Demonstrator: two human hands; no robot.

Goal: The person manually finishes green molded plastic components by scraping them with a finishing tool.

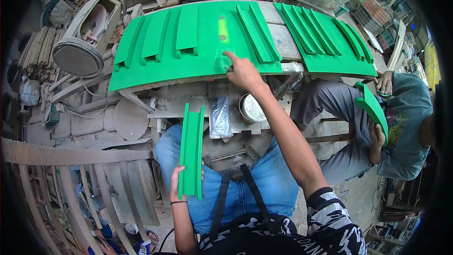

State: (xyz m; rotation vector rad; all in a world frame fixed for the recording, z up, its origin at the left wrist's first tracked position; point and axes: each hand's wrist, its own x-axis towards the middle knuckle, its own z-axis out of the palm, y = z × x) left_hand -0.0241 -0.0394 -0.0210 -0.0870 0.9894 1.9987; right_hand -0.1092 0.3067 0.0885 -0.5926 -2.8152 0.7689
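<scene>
Upright above my left thigh, a green channel-shaped piece [191, 153] is held near its lower end by my left hand [178, 179], whose fingers wrap its edge. My right hand [241, 72] reaches over the near edge of a green board [165, 76], its index finger extended to a faint pale square outline on the surface. Whether that hand pinches anything small is hidden. Several green channel pieces [188, 30] lie on the board left of the outline, and a longer one [257, 35] lies to its right. Two brownish round spots on a yellow-green streak show beyond my fingertip.
A second green board [347, 66] with more pieces is at the right. A co-worker [406, 108] sits there holding a curved green piece [373, 108]. Below the board's edge are a round white-topped can [252, 108] and a plastic-wrapped item [220, 118]. A wooden railing [85, 155] stands left.
</scene>
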